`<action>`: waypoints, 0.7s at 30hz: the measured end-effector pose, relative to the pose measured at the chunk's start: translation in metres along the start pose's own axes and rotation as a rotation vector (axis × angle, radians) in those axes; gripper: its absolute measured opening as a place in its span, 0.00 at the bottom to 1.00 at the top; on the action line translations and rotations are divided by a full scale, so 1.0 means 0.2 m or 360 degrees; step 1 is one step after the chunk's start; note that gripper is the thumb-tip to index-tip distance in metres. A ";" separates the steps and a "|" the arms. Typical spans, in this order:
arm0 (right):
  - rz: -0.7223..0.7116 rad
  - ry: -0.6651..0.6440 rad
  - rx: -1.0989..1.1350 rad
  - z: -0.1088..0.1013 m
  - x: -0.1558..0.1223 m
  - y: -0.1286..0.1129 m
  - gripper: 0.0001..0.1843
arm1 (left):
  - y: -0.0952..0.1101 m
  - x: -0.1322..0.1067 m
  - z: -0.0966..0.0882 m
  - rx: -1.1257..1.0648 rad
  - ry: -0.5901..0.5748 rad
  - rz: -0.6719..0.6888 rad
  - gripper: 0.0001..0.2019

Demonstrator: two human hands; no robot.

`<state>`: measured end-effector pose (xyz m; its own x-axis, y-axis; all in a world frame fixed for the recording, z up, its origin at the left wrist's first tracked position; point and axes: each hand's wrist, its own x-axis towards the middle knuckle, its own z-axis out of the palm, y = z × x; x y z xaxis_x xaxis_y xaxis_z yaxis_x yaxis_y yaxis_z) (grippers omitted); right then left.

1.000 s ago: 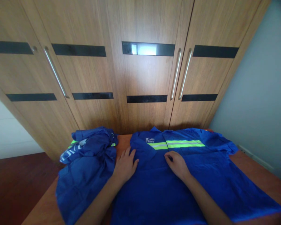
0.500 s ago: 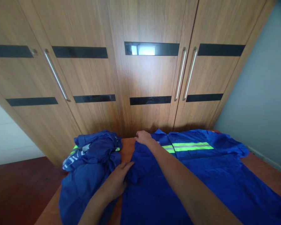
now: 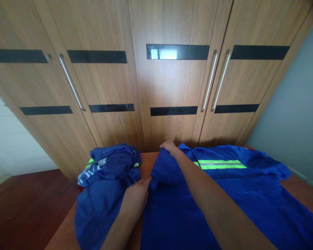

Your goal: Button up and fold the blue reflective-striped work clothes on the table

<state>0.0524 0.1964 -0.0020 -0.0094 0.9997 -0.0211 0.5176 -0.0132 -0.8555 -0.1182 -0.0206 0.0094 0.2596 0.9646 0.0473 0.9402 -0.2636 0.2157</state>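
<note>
On the blue shirt [image 3: 169, 222], left hand [image 3: 136, 197] and right hand [image 3: 169, 147], loose a second ago, now grip the sleeve [image 3: 167, 170], drawn straight.

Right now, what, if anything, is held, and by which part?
The spread shirt: left hand at the sleeve edge, right hand near the shoulder.

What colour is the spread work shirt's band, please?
The band is yellow-green with a grey centre, in the head view.
</note>
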 end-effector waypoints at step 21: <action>0.0176 -0.0245 0.0472 -0.03 -0.07 0.16 0.17 | -0.08 -0.09 0.04 0.0048 0.0217 -0.0324 0.17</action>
<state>0.0744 0.1828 -0.0248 -0.1078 0.9777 -0.1805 0.2521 -0.1487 -0.9562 -0.1353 -0.0342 -0.0033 0.0336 0.9900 0.1372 0.9768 -0.0616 0.2052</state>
